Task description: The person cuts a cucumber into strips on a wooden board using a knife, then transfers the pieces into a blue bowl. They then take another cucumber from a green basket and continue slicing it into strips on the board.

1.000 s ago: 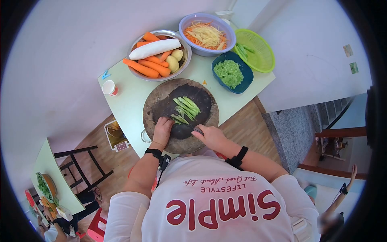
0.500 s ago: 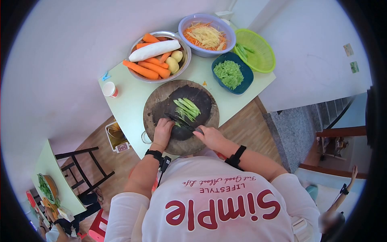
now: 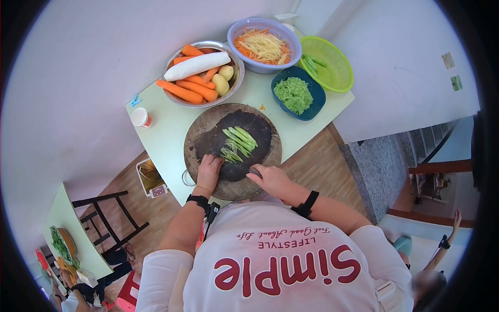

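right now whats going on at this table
A person is slicing green vegetable strips on a round wooden cutting board. The left hand pins the strips down while the right hand grips a knife. Behind the board sit a bowl of carrots, shredded vegetables and chopped greens.

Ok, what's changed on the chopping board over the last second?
The knife in the right hand has swung down flatter against the board, and the left hand has edged toward the cut green strips. Both grips are kept. The bowls and cup have stayed put.
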### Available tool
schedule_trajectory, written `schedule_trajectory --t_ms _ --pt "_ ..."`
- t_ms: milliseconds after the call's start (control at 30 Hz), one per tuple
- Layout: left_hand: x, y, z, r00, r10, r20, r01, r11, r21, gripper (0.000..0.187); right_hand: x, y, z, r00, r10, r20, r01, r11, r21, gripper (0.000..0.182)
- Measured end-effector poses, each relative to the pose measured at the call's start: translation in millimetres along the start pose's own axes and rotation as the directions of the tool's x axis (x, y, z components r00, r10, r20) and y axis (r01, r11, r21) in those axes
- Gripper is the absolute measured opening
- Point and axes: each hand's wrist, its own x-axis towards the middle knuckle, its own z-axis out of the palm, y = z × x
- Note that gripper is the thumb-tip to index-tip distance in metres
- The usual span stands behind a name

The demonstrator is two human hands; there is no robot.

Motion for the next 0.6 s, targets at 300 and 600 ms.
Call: schedule_trajectory --t_ms 300,600 --pt "-1.2 1.4 -2.2 1.000 -0.022 0.019 0.022 1.000 0.019 0.011 3.4 3.9 9.8 1.000 0.015 0.018 -0.013 0.996 -0.092 0.042" --pt "-3.6 -4.2 -5.9 0.999 0.034 0.011 -0.033 0.999 -0.041 0.009 5.0 8.7 3.8 0.997 0.072 0.014 -0.073 0.996 0.046 0.046"
